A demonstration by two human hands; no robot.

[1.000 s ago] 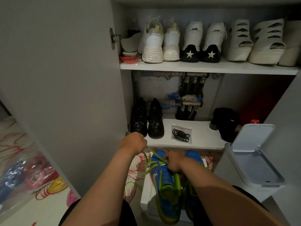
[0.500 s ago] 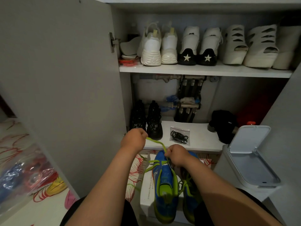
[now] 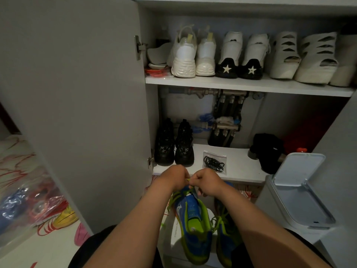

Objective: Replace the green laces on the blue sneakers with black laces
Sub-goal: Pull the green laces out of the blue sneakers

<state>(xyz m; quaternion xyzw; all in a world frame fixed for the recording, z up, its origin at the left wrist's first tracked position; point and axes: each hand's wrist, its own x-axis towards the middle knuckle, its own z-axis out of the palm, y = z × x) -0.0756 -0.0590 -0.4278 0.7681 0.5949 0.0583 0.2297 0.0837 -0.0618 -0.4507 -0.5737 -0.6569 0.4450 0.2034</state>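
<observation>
Two blue sneakers with green trim sit on a white box in front of me: the left sneaker (image 3: 195,227) and the right sneaker (image 3: 227,235). A green lace (image 3: 174,199) hangs loose along the left sneaker's side. My left hand (image 3: 173,177) and my right hand (image 3: 207,181) meet over the toe end of the left sneaker, both with curled fingers pinching the green lace between them. A clear bag of black laces (image 3: 214,161) lies on the lower cabinet shelf just beyond my hands.
The open cabinet door (image 3: 77,113) stands at left. Black shoes (image 3: 174,146) sit on the lower shelf (image 3: 239,167), white shoes on the upper shelf (image 3: 251,85). A white bin with its lid up (image 3: 297,192) is at right. Plastic bags (image 3: 29,206) lie on the floor at left.
My left hand came right and my right hand rose, so the two now meet over the left sneaker's toe; the green lace stretched between them has gone slack.
</observation>
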